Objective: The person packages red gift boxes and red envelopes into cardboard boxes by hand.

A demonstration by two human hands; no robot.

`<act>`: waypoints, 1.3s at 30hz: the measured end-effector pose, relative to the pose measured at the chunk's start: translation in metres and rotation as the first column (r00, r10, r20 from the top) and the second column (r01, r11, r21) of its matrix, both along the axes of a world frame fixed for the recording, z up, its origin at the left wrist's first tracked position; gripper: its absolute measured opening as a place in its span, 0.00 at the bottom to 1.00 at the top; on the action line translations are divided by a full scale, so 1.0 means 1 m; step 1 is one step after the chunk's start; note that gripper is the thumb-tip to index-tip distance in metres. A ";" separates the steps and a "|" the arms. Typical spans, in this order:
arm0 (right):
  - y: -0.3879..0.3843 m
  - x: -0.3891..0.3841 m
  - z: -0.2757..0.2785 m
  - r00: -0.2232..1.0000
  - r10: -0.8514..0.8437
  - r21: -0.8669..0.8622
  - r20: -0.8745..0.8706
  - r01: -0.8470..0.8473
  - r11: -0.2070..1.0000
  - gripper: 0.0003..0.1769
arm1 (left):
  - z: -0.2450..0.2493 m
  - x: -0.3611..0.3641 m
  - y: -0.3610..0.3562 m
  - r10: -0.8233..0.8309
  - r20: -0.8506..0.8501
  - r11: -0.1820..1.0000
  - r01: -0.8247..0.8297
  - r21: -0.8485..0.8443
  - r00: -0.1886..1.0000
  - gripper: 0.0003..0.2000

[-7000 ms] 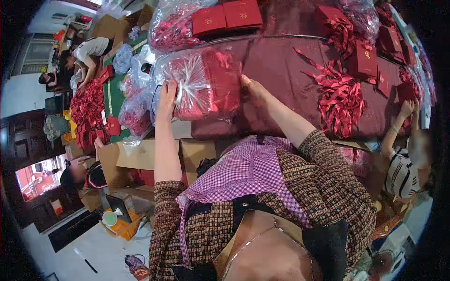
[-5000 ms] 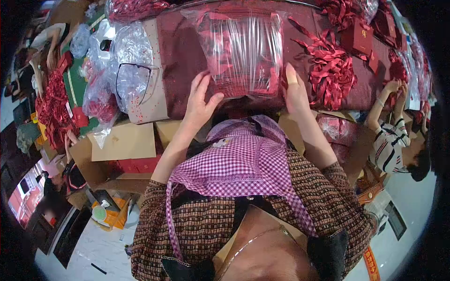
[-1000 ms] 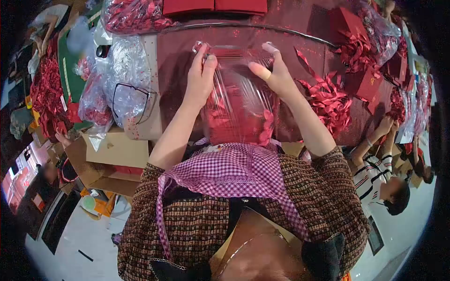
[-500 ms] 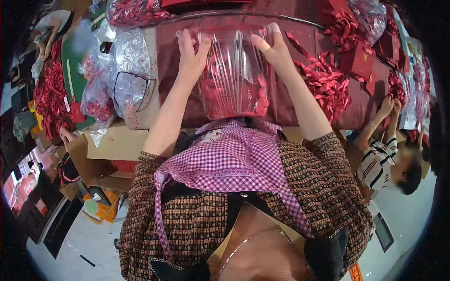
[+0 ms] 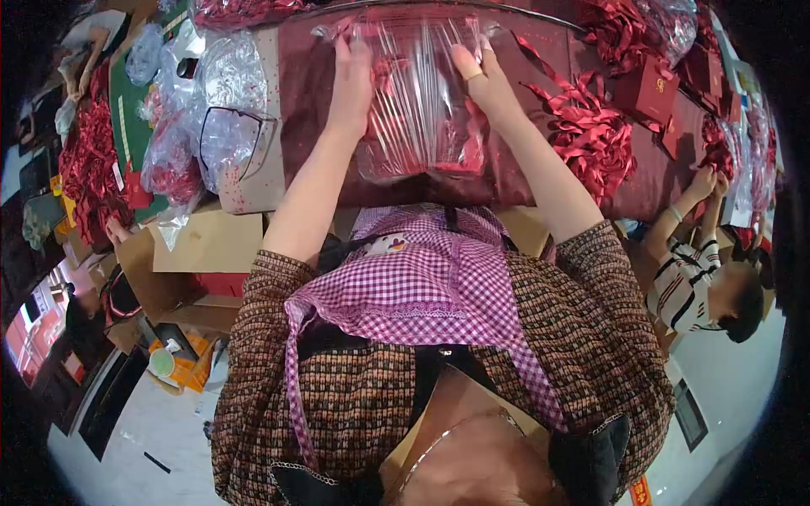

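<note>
Though one clear bag [image 5: 419, 110] — left hand [image 5: 350, 88], right hand [image 5: 488, 84], both on it.

Table [image 5: 308, 101], left: passage, narrow cloth strip between left hand [image 5: 350, 88] and clear plastic [image 5: 232, 72]. Right: lane between wrapped bundle [image 5: 422, 105] and ribbon heap [image 5: 595, 143], crossed by right forearm [image 5: 540, 164]. Obstacles: red boxes [image 5: 648, 91], right of heap; open carton [image 5: 207, 244], below near edge, left.
</note>
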State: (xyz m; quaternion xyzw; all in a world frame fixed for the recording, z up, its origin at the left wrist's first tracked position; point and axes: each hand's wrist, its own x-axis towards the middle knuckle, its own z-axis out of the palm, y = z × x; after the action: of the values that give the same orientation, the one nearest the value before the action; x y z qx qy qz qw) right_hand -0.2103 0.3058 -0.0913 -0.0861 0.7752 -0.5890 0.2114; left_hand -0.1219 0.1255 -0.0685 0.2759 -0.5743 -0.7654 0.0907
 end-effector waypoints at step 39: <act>0.055 0.095 0.023 0.941 0.034 -0.303 0.338 0.075 0.950 0.42 | -0.036 0.103 0.036 -0.005 0.068 0.963 -0.014 0.268 0.998 0.17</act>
State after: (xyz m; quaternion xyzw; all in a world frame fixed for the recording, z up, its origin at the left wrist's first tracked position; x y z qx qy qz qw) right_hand -0.1157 0.3604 -0.0683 -0.0076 0.6254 -0.7121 0.3190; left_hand -0.0187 0.1615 -0.1049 0.3129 -0.4674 -0.8261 0.0345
